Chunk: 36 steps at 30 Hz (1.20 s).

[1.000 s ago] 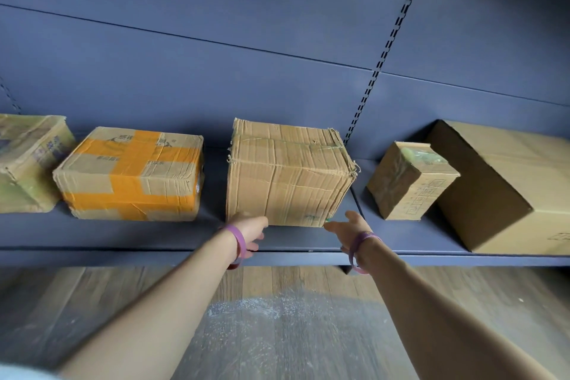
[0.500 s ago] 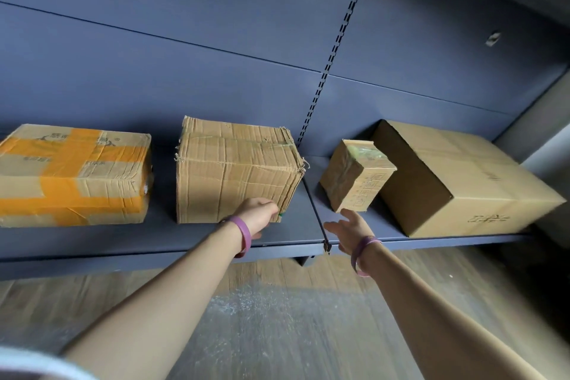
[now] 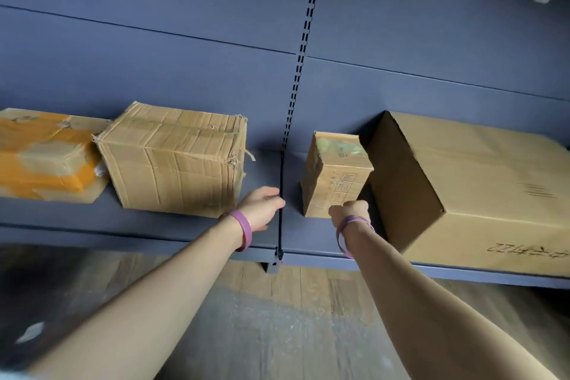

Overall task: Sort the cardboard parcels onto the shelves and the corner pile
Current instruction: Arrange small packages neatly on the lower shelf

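Small parcel (image 3: pixel 334 174): brown cardboard, green-taped top, printed grid on front; on dark shelf (image 3: pixel 191 227), upright, long axis vertical, corner facing viewer
Neighbours: big carton (image 3: pixel 468 191) at 3 o'clock, touching; crumpled box (image 3: pixel 175 160) at 9 o'clock, apart
Right hand (image 3: pixel 351 213): clenched at parcel's lower front corner, grasp unclear
Left hand (image 3: pixel 262 207): fingers loose, empty

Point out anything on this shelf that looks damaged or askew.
The crumpled box left of the shelf upright is creased all over, with a torn upper right corner. The small box by the right hand sits turned at an angle beside the large box.
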{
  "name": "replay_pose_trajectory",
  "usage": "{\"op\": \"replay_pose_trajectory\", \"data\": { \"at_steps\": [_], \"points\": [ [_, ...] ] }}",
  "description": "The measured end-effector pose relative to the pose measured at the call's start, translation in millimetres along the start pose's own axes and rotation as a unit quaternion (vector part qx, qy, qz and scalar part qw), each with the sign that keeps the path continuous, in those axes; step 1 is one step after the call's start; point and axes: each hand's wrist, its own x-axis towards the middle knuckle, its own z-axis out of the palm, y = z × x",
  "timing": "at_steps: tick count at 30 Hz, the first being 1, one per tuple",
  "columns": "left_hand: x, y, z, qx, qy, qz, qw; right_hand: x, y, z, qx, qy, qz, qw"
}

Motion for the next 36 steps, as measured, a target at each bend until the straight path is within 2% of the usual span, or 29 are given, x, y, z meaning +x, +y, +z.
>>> {"op": "replay_pose_trajectory", "data": {
  "at_steps": [4,8,15,19,21,28,34,36],
  "points": [
    [2,-4,43,0.001,0.062,-0.004,0.998,33,7,-18,0.085,0.012,-0.010,0.996],
    [8,2,70,-0.005,0.109,-0.026,0.994,41,18,-22,0.117,0.001,-0.048,0.992],
    [34,20,97,-0.010,0.105,-0.032,0.994,61,29,-25,0.098,-0.060,-0.078,0.990],
    [59,19,107,-0.003,0.079,-0.022,0.997,75,30,-34,0.078,-0.155,-0.107,0.979],
    [68,18,111,0.022,0.064,-0.001,0.998,79,29,-38,0.047,-0.173,-0.140,0.974],
    [72,11,101,0.054,0.164,0.061,0.983,73,26,-54,-0.013,-0.155,-0.187,0.970],
    [52,16,83,0.020,0.189,0.093,0.977,60,20,-63,-0.021,-0.135,-0.195,0.971],
    [47,19,74,0.000,0.201,0.096,0.975,55,16,-64,0.010,-0.149,-0.190,0.970]
  ]
}}
